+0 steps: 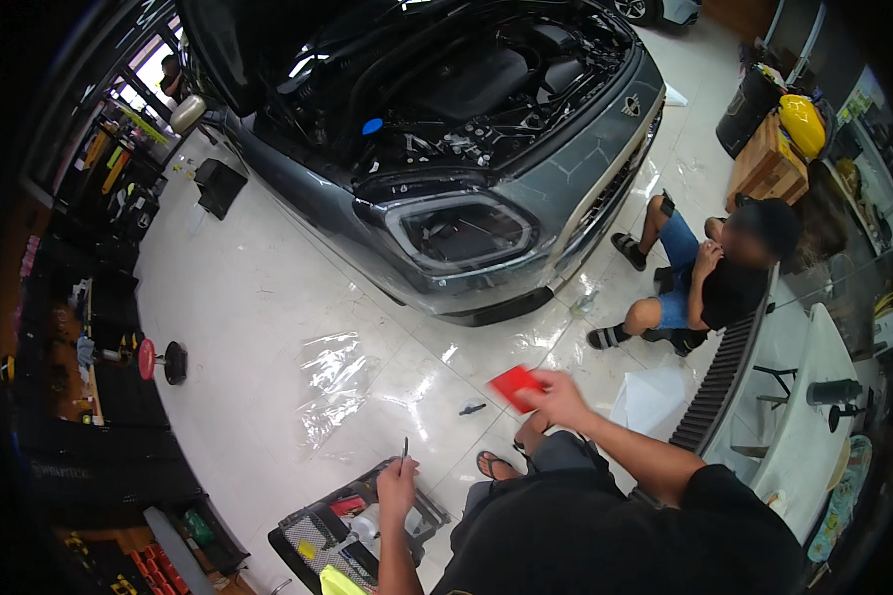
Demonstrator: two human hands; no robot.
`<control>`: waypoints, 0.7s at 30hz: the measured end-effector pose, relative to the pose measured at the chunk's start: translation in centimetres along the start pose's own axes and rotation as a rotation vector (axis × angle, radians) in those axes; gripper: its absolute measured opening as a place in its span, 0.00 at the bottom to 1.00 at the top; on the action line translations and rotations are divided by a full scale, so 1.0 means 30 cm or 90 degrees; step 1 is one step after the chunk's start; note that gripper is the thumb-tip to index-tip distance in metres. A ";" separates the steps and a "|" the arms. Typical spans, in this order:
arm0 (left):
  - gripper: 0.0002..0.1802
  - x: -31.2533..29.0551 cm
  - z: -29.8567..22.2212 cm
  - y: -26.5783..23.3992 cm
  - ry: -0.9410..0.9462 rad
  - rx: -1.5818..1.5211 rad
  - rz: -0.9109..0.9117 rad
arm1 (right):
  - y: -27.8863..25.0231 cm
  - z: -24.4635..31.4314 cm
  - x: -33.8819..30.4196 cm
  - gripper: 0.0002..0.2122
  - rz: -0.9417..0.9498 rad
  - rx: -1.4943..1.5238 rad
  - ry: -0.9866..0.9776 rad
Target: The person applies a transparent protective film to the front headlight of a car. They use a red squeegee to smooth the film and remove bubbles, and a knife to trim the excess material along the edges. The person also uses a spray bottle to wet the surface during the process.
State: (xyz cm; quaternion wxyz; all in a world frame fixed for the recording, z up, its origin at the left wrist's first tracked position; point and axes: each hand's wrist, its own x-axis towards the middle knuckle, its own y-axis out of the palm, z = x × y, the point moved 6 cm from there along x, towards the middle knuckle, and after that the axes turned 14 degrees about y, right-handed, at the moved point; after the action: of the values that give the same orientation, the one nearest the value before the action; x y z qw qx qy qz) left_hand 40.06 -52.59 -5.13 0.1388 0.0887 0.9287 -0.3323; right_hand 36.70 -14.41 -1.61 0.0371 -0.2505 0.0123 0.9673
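Note:
My right hand (560, 401) is closed on a red squeegee card (515, 388), held out over the floor in front of me and slightly blurred. In my left hand (397, 486), a slim dark pen-like tool (405, 447) points upward; its exact kind is too small to tell. Below that hand lies a tool case (302, 540) holding a white bottle (365, 524), a red item and a yellow piece. Ahead stands a dark grey car (313, 213) with its hood raised and its headlight (463, 231) facing me. Neither hand touches the car.
A person (734, 268) sits low at the right, beside the bumper. Clear film (333, 382) and a small object (473, 408) lie on the glossy tiles. A dark grate (721, 382) and a white table (814, 426) stand rightward. At left are a red-topped stool (148, 360) and black cabinets.

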 end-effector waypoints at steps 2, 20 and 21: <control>0.20 -0.108 0.094 0.059 -0.064 -0.180 -0.041 | 0.188 0.267 -0.206 0.11 0.137 -0.136 -0.163; 0.19 -0.407 0.146 0.050 0.101 -0.263 -0.117 | 0.593 0.422 -0.808 0.07 0.381 -0.288 -0.267; 0.19 -0.410 0.135 0.033 0.099 -0.256 -0.118 | 0.597 0.424 -0.817 0.07 0.393 -0.275 -0.270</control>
State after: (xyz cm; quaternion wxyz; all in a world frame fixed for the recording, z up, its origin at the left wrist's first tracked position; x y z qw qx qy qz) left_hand 52.75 -55.32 -4.83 0.0508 -0.0015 0.9883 -0.1440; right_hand 50.53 -33.34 21.52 -0.3058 -0.0327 -0.1237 0.9435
